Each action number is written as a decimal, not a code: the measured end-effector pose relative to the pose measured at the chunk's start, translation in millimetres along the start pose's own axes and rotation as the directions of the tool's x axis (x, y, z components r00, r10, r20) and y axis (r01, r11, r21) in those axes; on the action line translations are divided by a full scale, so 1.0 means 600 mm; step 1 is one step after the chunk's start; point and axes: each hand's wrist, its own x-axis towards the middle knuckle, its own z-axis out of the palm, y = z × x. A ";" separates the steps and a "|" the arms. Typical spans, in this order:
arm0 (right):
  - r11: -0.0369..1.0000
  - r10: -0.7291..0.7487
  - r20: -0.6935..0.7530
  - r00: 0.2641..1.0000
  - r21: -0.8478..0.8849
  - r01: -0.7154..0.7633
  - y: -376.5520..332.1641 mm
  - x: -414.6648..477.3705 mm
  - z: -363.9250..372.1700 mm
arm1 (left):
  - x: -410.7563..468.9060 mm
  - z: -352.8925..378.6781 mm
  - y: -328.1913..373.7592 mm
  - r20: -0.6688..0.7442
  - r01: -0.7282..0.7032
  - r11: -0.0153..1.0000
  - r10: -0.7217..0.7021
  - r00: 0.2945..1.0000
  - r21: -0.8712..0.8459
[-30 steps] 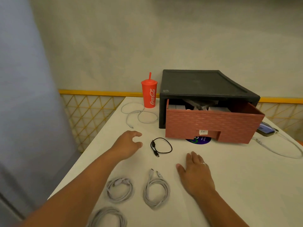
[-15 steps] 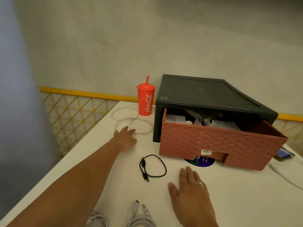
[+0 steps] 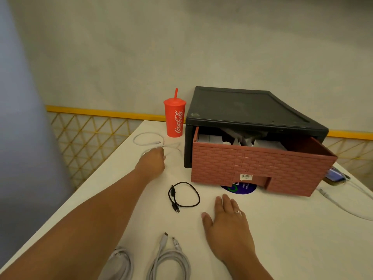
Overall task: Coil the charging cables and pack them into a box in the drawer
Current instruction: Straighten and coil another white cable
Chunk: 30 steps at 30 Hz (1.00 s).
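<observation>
The person's left hand (image 3: 152, 164) has moved away from the short black cable (image 3: 173, 196) and is now reaching far forward to the loose white cable (image 3: 153, 143) that is lying uncoiled beside the red cup (image 3: 174, 120), left of the open drawer (image 3: 252, 166). This looks like the start of picking up the next cable to coil. The left arm is stretching almost straight across the table (image 3: 282, 239), palm down, fingertips resting on the cable; whether they are pinching it, I cannot tell. The right hand (image 3: 228, 223) is lying flat on the table, fingers relaxed and holding nothing, just beside the black cable. Two coiled white cables (image 3: 162, 244) are waiting at the near edge. White boxes (image 3: 209, 138) are showing inside the drawer.
</observation>
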 end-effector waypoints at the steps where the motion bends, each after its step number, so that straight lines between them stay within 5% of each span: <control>1: 1.000 -0.001 -0.001 1.000 0.011 0.001 -0.001 -0.001 -0.002 | -0.004 -0.014 0.003 -0.059 0.025 0.997 -0.030 0.998 -0.072; 6: 0.989 0.003 -0.056 0.998 0.150 0.005 0.001 -0.008 -0.008 | -0.009 -0.124 0.020 -0.280 0.160 0.935 -0.253 0.926 -0.315; 11: 0.918 0.064 -0.108 0.992 0.396 -0.016 0.010 -0.020 -0.012 | -0.030 -0.235 0.032 -0.362 0.014 0.849 -0.240 0.901 -0.528; 13: 0.817 0.121 -0.118 0.986 0.575 -0.032 0.008 -0.028 -0.019 | -0.052 -0.277 0.046 -0.406 -0.067 0.833 -0.196 0.893 -0.550; 17: 0.434 0.203 -0.028 0.979 0.899 -0.064 -0.003 -0.059 -0.047 | -0.110 -0.355 0.082 -0.464 -0.215 0.743 -0.143 0.874 -0.634; 24: 0.403 0.099 -0.188 0.977 0.905 0.133 -0.080 -0.098 -0.127 | -0.224 -0.446 0.142 -0.478 -0.339 0.548 -0.128 0.869 -0.764; 30: 0.378 0.160 -0.184 0.970 0.919 0.112 -0.117 -0.110 -0.153 | -0.300 -0.498 0.168 -0.420 -0.360 0.340 -0.124 0.899 -0.869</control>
